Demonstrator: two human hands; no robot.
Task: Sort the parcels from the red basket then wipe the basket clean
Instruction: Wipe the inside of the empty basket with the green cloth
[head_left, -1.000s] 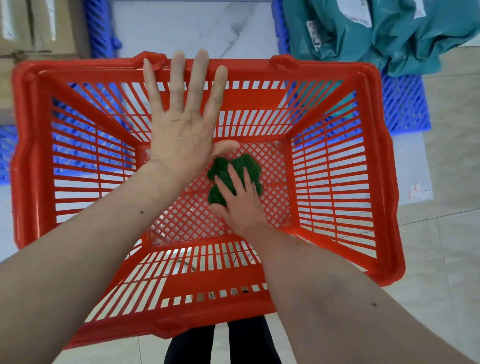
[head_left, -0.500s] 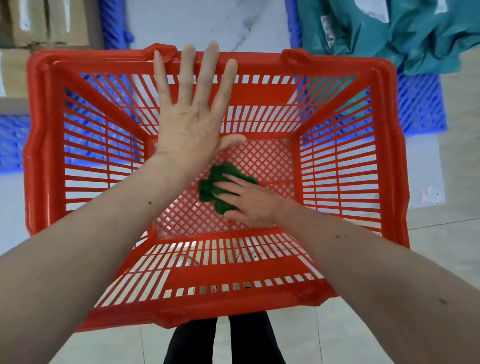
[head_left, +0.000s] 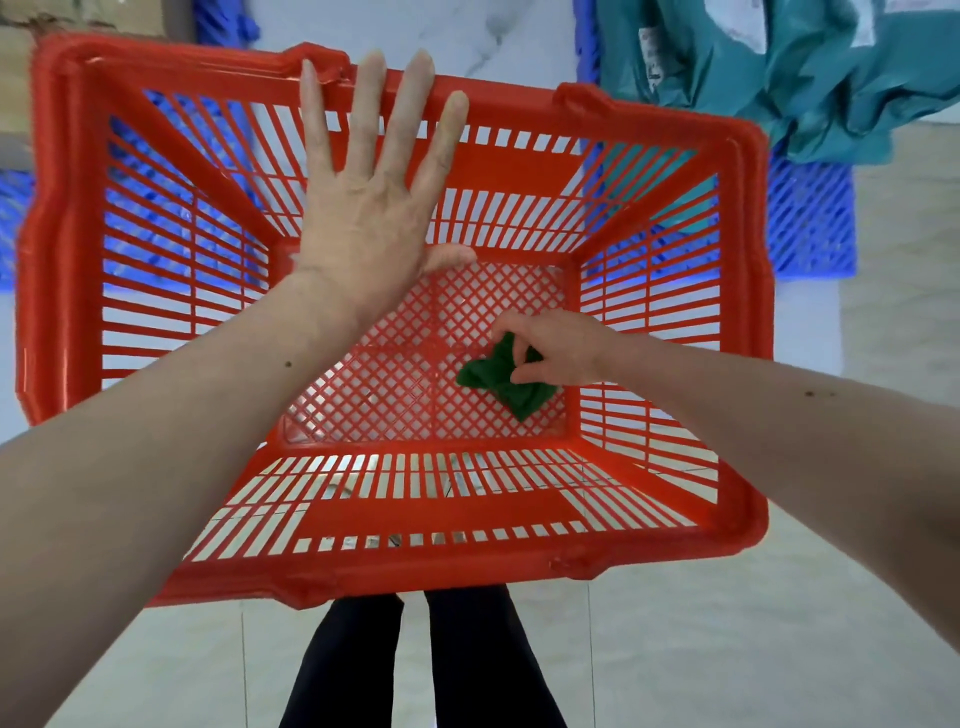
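Observation:
The red basket (head_left: 743, 312), slatted on all sides with a mesh bottom, fills the middle of the view and holds no parcels. My left hand (head_left: 363, 208) hovers flat over its far left part, fingers spread toward the far rim, holding nothing. My right hand (head_left: 556, 348) reaches in over the right wall and pinches a crumpled green cloth (head_left: 498, 379) against the mesh bottom at its right side.
Teal plastic parcels (head_left: 805, 67) lie on a blue pallet (head_left: 810, 223) at the far right. Cardboard boxes (head_left: 78, 15) sit at the far left on another blue pallet (head_left: 10, 218). My dark trouser legs (head_left: 421, 670) stand below the basket on a pale tiled floor.
My right hand has slid the green cloth from the middle of the basket's bottom to its right side and now pinches it. The left hand stays spread over the basket.

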